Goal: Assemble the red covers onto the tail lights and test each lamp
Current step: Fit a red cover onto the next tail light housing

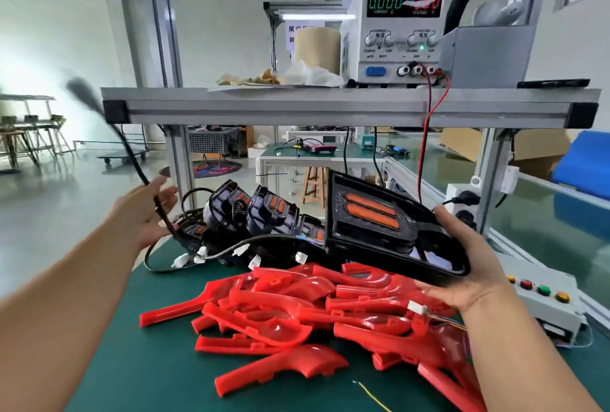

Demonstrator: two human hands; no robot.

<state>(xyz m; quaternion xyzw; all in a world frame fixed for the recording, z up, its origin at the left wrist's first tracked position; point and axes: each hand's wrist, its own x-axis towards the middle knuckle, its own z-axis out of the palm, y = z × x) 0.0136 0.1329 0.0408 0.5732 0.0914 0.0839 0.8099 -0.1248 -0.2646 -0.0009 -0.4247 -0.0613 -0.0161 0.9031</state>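
**Work just starting, nothing put together yet**

On the left, the left hand (148,210) curls its fingers loosely round a black cable (132,154). The cable swings up and goes blurry at its far end, so I cannot tell what is on the tip. Next to it, a row of tail lights (264,213) sits at the back of the green surface (158,362), with white plugs (241,250) lying in front. None of them has a red cover that I can see. In the middle, the red covers (297,309) lie in a big loose heap. Above the heap, one tail light (373,223) is held up, bare, with its orange strips showing. The right hand (472,266) grips it by the edge, thumb on top and fingers under.

I think every step is left: pick a cover, snap it on, then test the lamp.

The power supply (396,25) on the shelf (297,104) shows zeros in green, but its red numbers are smeared. The right arm hides part of the heap.
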